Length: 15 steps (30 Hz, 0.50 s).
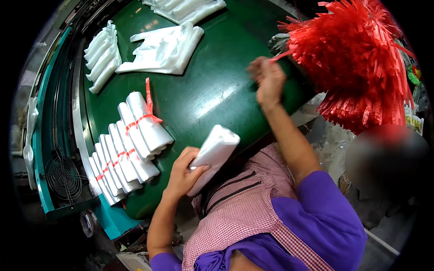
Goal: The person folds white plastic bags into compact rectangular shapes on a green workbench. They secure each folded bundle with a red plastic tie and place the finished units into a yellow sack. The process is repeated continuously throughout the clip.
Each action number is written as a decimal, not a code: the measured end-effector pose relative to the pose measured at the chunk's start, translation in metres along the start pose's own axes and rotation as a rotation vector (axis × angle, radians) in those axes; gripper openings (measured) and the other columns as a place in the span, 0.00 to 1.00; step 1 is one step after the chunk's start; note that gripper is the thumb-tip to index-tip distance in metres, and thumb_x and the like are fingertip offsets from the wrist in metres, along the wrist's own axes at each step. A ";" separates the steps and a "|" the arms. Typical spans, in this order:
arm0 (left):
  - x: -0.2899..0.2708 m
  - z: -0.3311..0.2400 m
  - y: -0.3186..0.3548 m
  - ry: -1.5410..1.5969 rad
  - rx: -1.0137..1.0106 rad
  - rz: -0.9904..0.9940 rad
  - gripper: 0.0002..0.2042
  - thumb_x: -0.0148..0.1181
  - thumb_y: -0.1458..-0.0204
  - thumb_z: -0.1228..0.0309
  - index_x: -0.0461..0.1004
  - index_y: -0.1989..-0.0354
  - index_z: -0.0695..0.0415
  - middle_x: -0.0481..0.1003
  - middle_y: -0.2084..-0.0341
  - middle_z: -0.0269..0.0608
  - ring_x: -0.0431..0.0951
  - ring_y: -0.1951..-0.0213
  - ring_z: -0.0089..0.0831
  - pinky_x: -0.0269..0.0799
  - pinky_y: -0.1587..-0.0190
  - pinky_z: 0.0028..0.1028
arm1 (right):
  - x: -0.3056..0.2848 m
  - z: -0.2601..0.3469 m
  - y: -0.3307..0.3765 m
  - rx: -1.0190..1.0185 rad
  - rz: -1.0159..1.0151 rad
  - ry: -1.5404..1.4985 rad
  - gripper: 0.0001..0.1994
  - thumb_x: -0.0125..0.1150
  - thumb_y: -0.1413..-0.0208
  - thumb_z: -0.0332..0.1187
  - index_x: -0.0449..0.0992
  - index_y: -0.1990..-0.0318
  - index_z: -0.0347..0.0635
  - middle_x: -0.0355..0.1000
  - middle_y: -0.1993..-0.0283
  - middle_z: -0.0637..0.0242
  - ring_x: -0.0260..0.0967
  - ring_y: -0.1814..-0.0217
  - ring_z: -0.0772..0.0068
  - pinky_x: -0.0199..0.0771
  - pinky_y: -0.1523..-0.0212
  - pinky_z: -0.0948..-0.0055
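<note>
My left hand grips a folded roll of white plastic bags, tilted just above the near edge of the green table. Out to the far right, my right hand pinches the end of a red plastic strip, which runs to a big hanging bunch of red strips. Motion blurs the fingers of that hand slightly. Left of my left hand, several white bag rolls lie stacked in a row, bound with red strips.
Flat white bags with handles lie at the back of the table. Beside them is a fanned row of folded white bags, with another pile at the far edge. A teal machine frame with a round wire guard borders the left.
</note>
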<state>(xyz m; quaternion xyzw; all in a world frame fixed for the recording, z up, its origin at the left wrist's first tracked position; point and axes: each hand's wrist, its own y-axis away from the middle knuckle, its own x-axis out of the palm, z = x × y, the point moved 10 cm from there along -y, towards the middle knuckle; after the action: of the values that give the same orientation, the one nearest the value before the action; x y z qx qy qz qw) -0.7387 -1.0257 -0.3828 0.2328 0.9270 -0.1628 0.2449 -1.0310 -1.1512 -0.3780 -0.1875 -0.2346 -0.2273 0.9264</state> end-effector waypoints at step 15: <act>-0.090 0.010 0.018 0.031 -0.211 -0.237 0.18 0.59 0.53 0.75 0.74 0.52 0.64 0.78 0.63 0.44 0.77 0.60 0.30 0.71 0.54 0.28 | 0.100 0.041 0.240 -0.498 1.593 0.804 0.12 0.59 0.48 0.30 0.76 0.56 0.41 0.67 0.43 0.51 0.65 0.40 0.50 0.71 0.47 0.60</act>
<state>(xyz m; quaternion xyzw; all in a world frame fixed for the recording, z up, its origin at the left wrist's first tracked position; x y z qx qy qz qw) -0.6565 -1.0462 -0.3466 0.0972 0.9636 -0.0888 0.2327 -0.8442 -0.9680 -0.3500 -0.3944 0.3580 0.3845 0.7539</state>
